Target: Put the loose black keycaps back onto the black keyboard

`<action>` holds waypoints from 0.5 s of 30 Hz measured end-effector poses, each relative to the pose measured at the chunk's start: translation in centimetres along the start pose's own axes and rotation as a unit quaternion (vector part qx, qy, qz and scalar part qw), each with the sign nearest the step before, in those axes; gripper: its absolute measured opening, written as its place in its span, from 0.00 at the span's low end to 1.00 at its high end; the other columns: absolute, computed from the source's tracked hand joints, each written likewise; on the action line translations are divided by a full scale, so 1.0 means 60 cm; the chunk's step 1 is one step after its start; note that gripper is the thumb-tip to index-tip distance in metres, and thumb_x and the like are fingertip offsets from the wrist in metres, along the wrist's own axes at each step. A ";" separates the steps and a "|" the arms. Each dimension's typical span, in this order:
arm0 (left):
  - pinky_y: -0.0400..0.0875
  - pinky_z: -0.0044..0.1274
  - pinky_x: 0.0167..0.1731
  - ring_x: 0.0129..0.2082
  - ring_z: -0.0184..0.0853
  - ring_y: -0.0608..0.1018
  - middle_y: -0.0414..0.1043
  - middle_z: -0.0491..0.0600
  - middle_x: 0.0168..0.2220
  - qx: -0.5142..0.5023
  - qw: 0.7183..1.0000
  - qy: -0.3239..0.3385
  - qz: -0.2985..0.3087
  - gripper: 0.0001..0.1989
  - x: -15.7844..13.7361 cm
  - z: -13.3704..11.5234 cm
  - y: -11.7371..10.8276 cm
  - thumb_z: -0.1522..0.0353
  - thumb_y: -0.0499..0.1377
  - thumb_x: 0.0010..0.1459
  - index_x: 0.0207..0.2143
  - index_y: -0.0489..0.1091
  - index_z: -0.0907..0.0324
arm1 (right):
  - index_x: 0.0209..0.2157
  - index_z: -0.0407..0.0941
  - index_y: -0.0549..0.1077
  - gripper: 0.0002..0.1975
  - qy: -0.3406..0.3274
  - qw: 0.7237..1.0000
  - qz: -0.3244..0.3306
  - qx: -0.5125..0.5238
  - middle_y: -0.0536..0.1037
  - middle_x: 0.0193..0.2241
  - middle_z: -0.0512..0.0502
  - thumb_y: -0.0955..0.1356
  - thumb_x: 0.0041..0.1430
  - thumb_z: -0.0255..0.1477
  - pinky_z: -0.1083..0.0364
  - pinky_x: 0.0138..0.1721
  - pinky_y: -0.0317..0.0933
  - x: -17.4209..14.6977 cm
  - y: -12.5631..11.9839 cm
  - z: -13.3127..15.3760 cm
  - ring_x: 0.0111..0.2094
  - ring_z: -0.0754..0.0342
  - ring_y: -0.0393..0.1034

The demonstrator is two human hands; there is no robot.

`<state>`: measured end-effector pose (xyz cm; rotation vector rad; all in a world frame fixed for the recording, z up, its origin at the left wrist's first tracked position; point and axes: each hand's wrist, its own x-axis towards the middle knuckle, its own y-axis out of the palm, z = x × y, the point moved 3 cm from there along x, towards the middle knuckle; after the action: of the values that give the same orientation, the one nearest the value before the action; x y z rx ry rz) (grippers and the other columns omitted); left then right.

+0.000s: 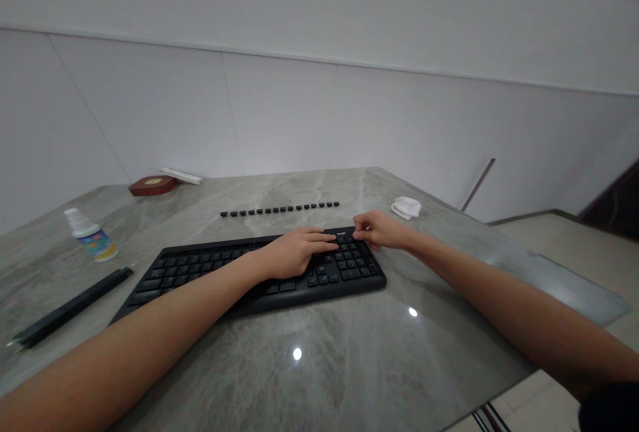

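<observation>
A black keyboard [304, 291] lies at a slant on the grey marbled table. My left hand [294, 252] rests flat on it, fingers stretched over the keys left of the number pad. At the keyboard's top right corner, my right hand [372, 229] is closed in a pinch close to the keys. Whatever is between those fingertips is hidden. Behind the keyboard, several small black keycaps [275, 210] stand in a neat row. Just beyond my right hand is a crumpled white cloth [406, 207].
On the left are a white spray bottle [92, 237] with a blue and yellow label and a long black bar-shaped object [70, 307]. A reddish-brown box [152, 185] and a white strip [182, 176] lie by the wall. The table [349, 365] ends at the lower right.
</observation>
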<state>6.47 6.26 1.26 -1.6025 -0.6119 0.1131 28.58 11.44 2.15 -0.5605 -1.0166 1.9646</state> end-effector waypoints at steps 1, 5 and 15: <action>0.61 0.38 0.59 0.59 0.40 0.64 0.64 0.50 0.59 -0.001 1.000 0.003 -0.001 0.28 0.001 0.000 0.000 0.81 0.47 0.55 0.57 0.65 0.58 | 0.23 0.44 0.61 0.11 0.002 1.000 0.007 0.001 0.66 0.14 0.55 0.65 0.53 0.32 0.60 0.21 0.54 0.001 0.000 0.002 0.15 0.60 0.63; 0.61 0.37 0.59 0.59 0.40 0.64 0.64 0.51 0.58 -0.001 1.000 0.006 -0.003 0.29 0.002 -0.001 -0.002 0.82 0.46 0.54 0.57 0.65 0.60 | 0.22 0.44 0.59 0.13 0.034 0.998 0.050 0.030 0.67 0.15 0.55 0.67 0.50 0.34 0.60 0.19 0.52 0.010 -0.003 0.002 0.15 0.61 0.61; 0.61 0.37 0.59 0.58 0.40 0.65 0.64 0.50 0.59 0.010 1.000 0.002 -0.002 0.29 0.003 -0.002 -0.001 0.82 0.47 0.53 0.56 0.65 0.59 | 0.21 0.44 0.58 0.18 0.128 0.987 0.089 -0.026 0.57 0.11 0.59 0.71 0.49 0.36 0.61 0.18 0.47 0.030 -0.016 0.000 0.13 0.63 0.54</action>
<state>6.69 6.23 1.41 -1.5827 -0.6089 0.1124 28.04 13.23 2.90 -0.9348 -0.8818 1.9600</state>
